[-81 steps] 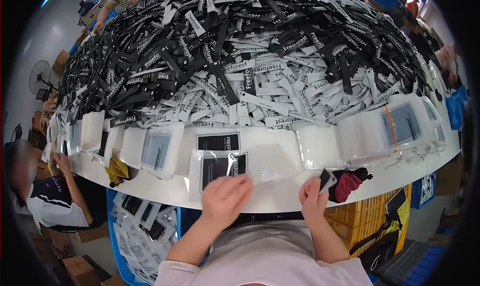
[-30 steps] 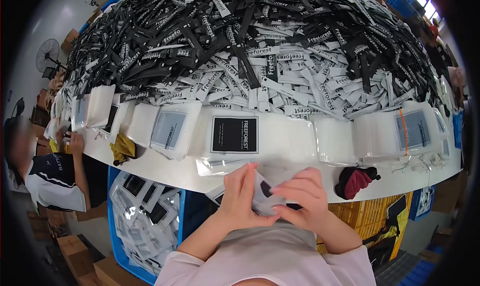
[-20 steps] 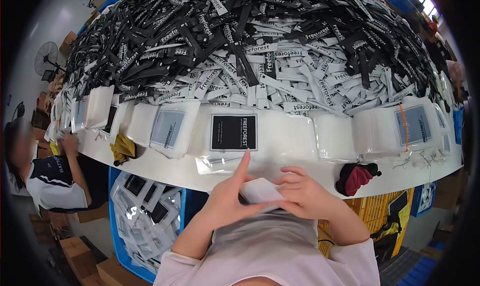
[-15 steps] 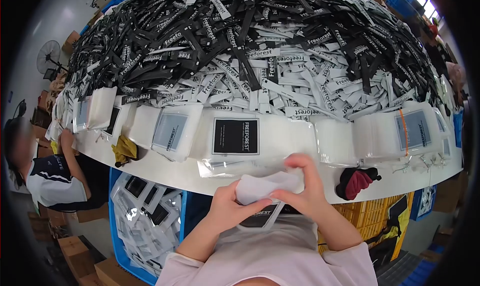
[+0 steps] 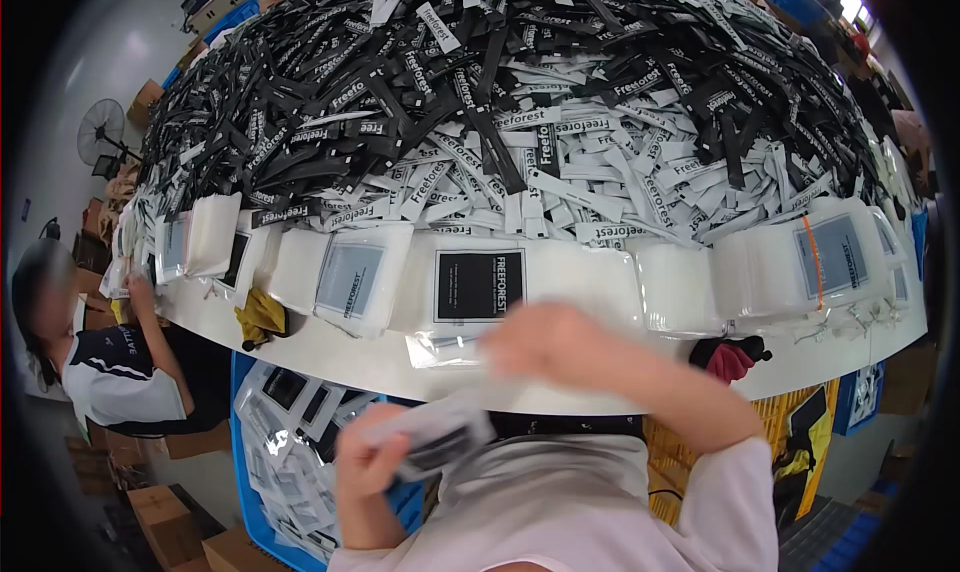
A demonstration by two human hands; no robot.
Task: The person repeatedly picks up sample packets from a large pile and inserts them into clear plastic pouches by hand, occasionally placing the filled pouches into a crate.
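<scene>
My left hand point(image 5: 360, 462) is closed on a white plastic bag point(image 5: 448, 432) with a dark label, held low in front of my body, beside the blue bin. The bag is blurred by motion. My right hand point(image 5: 545, 344) reaches over the near edge of a stack of bags point(image 5: 580, 287) whose top one bears a black FREEFOREST label point(image 5: 480, 284). Motion smears its fingers, so I cannot see whether they hold anything. A clear bag point(image 5: 440, 350) sticks out from under that stack.
Black and white Freeforest sachets point(image 5: 420, 162) are heaped across the table. More bag stacks point(image 5: 355, 282) line its near side. A blue bin point(image 5: 245, 472) holds packed bags below. Yellow crates point(image 5: 690, 472) stand at right. A person point(image 5: 120, 372) sits at left. Red cloth point(image 5: 728, 360) lies near the edge.
My hands were together on the white bag. The left hand has carried it left and down toward the blue bin, while the right hand has let go and swung left over the stack.
</scene>
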